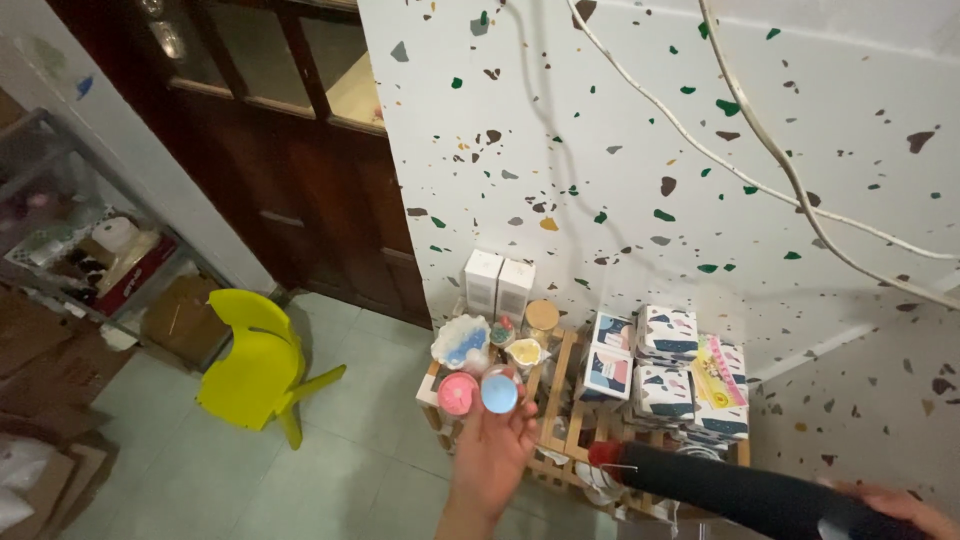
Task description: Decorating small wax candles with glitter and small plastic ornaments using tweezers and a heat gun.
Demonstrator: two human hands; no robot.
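My left hand is raised in front of a low wooden rack, and its fingertips hold a small round light-blue piece. Right beside that piece is a round pink piece; I cannot tell whether it rests on the rack or touches my fingers. My right hand, at the bottom right edge, grips the rear end of a long black tool. The tool's red tip points left toward the rack. A blue-and-white shell-shaped dish and small jars sit on the rack just beyond my left hand.
Stacks of patterned small boxes fill the rack's right side, and two white boxes stand against the speckled wall. White cables hang across the wall. A yellow plastic chair, a dark wooden door and cluttered shelves lie to the left.
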